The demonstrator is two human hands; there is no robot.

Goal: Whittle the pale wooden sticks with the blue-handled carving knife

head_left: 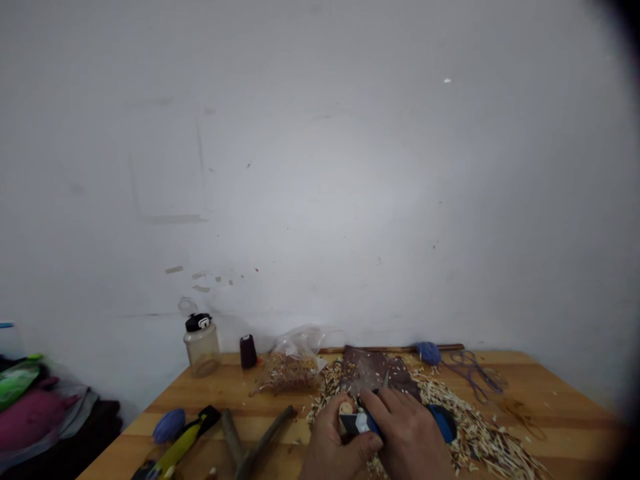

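Both of my hands meet at the bottom middle of the view, over a heap of wood shavings [475, 433] on a wooden table [550, 400]. My left hand [333, 440] is closed round a short piece of wood [346, 408] whose pale cut end shows between the fingers. My right hand [407, 433] lies over a blue-handled knife [443, 421], fingers curled, with the blade area [361, 423] pressed near the wood. A dark brown sheet [373, 370] lies just behind the hands.
At the back stand a clear bottle with a black lid [201, 343], a dark thread spool [248, 351] and a plastic bag of fibres [293, 367]. Sticks [260, 437], a yellow-black tool [183, 440], blue yarn balls [169, 425] [428, 353] and purple cord [473, 370] lie around. Coloured cloth [30, 407] sits left.
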